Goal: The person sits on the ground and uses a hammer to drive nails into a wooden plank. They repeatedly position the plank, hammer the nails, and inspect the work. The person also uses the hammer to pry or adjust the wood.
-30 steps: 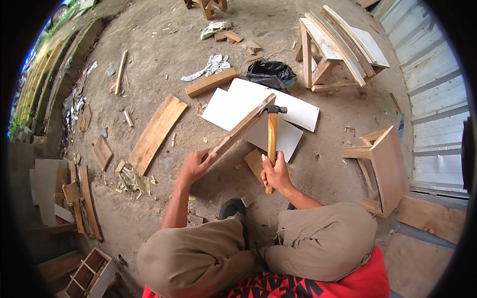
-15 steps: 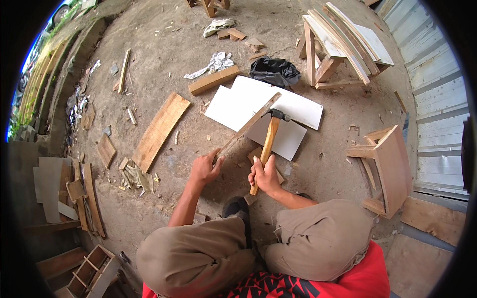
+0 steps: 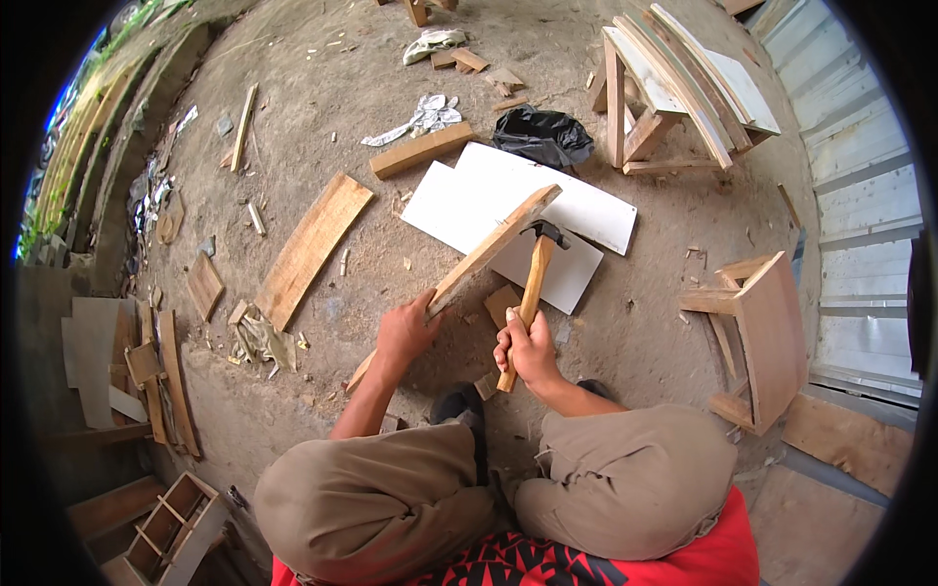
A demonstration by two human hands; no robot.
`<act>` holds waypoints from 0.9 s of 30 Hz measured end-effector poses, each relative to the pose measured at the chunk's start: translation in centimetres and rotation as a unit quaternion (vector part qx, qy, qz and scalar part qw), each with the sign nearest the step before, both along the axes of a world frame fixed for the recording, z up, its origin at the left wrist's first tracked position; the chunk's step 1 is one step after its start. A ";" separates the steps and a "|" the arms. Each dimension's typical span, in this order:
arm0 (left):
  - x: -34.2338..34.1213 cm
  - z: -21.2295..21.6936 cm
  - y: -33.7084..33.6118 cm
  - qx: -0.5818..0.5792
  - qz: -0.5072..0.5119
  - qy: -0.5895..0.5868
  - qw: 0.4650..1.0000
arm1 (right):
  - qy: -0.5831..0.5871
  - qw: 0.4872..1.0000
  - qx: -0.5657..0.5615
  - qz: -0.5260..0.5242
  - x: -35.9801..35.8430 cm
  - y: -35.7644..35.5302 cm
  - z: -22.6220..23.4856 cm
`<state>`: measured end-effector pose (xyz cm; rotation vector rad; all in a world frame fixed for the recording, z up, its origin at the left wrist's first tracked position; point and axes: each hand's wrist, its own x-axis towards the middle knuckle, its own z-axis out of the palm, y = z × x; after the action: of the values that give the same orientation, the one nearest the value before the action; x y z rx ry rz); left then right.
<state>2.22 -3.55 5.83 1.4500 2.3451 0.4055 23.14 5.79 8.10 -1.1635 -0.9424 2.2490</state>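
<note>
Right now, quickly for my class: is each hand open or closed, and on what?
Left hand: closed, holding a wooden strip.
Right hand: closed, holding a wooden-handled claw hammer.

The hammer [image 3: 536,276] is right of the strip [image 3: 493,245].

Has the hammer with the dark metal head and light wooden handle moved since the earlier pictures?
Yes, slightly: against the crumpled black plastic bag, the hammer in the right hand has shifted down the picture, away from it.
</note>
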 end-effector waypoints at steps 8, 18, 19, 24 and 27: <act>0.0 0.2 0.0 0.020 -0.013 -0.006 1.000 | 0.002 1.000 -0.024 -0.003 1.1 0.6 0.1; -0.6 0.8 0.3 -0.015 0.000 -0.019 1.000 | 0.019 0.996 -0.087 0.022 1.3 2.2 2.1; -0.7 0.7 0.3 -0.013 0.000 -0.019 1.000 | 0.014 0.997 -0.076 0.022 1.3 2.2 2.4; -0.7 0.2 0.1 0.006 0.014 -0.032 0.999 | 0.015 0.997 -0.062 0.044 1.8 1.9 2.5; -1.1 0.8 0.5 -0.014 0.035 -0.051 0.998 | 0.014 0.996 -0.061 0.061 2.0 1.8 3.0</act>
<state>1.14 -3.03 6.62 1.3062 2.3163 0.4535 25.19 7.60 11.11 -1.1498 -0.8972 2.4436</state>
